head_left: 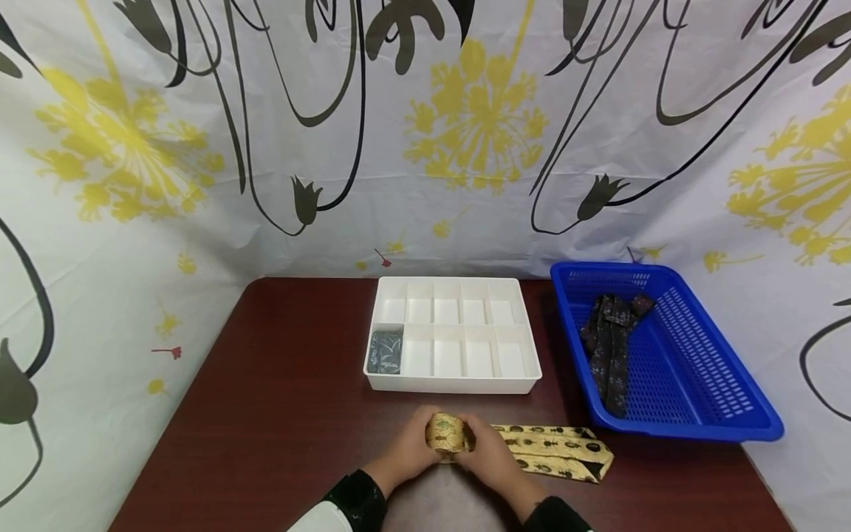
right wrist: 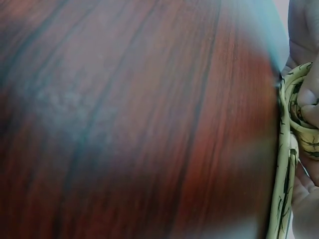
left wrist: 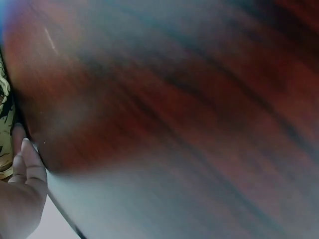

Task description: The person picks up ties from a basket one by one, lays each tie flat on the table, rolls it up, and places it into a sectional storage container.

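A yellow patterned tie [head_left: 555, 449] lies on the dark wooden table [head_left: 266, 414] near the front edge, one end wound into a tight roll [head_left: 446, 434]. My left hand [head_left: 414, 445] grips the roll from the left and my right hand [head_left: 490, 459] grips it from the right, fingers curled round it. The tie's loose tail trails off to the right. In the left wrist view the left hand [left wrist: 22, 191] shows at the lower left beside a strip of the tie [left wrist: 5, 129]. In the right wrist view the tie [right wrist: 289, 164] runs down the right edge against my right hand [right wrist: 305, 102].
A white divided tray [head_left: 452, 380] stands behind my hands, with a rolled grey tie [head_left: 385, 351] in its front left compartment. A blue plastic basket [head_left: 691, 414] at the right holds a dark patterned tie [head_left: 613, 343]. A flowered curtain [head_left: 199, 185] surrounds the table.
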Demonstrator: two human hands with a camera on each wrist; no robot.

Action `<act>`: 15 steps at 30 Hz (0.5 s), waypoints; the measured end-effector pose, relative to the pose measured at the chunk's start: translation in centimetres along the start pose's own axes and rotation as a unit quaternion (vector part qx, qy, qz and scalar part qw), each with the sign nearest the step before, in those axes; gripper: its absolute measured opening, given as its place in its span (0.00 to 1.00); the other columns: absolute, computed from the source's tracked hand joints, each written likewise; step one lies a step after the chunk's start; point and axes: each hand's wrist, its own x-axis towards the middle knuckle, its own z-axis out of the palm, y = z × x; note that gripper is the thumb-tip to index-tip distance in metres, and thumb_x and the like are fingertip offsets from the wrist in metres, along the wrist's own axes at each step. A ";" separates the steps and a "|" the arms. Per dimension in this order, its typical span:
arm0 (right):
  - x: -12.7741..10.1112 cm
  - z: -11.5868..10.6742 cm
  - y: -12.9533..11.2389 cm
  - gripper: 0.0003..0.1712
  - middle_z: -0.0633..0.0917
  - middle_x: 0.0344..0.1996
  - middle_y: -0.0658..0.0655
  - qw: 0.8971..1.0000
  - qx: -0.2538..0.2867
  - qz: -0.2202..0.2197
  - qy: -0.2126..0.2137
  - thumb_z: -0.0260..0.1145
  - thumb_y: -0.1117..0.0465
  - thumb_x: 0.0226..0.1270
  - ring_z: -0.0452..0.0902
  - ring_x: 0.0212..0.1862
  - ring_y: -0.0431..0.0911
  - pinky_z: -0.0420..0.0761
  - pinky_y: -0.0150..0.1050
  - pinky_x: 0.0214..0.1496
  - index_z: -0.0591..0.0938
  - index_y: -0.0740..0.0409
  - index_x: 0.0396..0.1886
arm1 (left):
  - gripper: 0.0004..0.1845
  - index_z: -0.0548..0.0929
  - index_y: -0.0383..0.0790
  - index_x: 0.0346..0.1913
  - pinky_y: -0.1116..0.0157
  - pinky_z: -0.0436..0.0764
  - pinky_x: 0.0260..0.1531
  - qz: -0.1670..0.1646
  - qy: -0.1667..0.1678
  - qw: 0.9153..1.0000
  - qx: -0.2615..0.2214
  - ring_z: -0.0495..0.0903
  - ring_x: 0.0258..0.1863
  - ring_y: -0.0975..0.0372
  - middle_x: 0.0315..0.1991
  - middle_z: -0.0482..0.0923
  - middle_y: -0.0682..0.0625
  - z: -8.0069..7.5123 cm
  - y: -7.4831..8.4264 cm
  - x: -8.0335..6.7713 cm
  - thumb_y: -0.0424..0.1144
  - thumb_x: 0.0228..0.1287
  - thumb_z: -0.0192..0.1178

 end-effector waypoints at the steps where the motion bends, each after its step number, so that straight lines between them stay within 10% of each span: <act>1: 0.0 0.0 0.0 0.32 0.81 0.49 0.62 1.000 0.000 0.000 -0.001 0.74 0.71 0.45 0.76 0.49 0.52 0.77 0.40 0.44 0.76 0.66 0.54 | 0.31 0.73 0.32 0.52 0.65 0.74 0.45 -0.005 0.001 1.000 0.001 0.73 0.44 0.59 0.47 0.72 0.47 0.0 0.0 0.0 0.24 0.38 0.69; 9: 0.1 -0.3 0.0 0.31 0.82 0.48 0.62 1.000 0.001 -0.001 -0.013 0.74 0.71 0.45 0.77 0.49 0.53 0.77 0.41 0.44 0.76 0.67 0.53 | 0.23 0.77 0.36 0.42 0.66 0.75 0.39 0.020 -0.008 0.995 0.102 0.73 0.36 0.64 0.37 0.75 0.52 0.0 1.4 0.6 0.23 0.36 0.68; 15: 0.2 -0.6 -0.4 0.36 0.81 0.51 0.64 0.999 -0.018 -0.008 -0.028 0.74 0.71 0.43 0.76 0.53 0.57 0.77 0.49 0.48 0.74 0.68 0.57 | 0.20 0.78 0.39 0.41 0.65 0.77 0.35 -0.005 -0.033 0.952 0.304 0.75 0.34 0.62 0.35 0.74 0.51 -0.1 4.1 1.1 0.28 0.41 0.70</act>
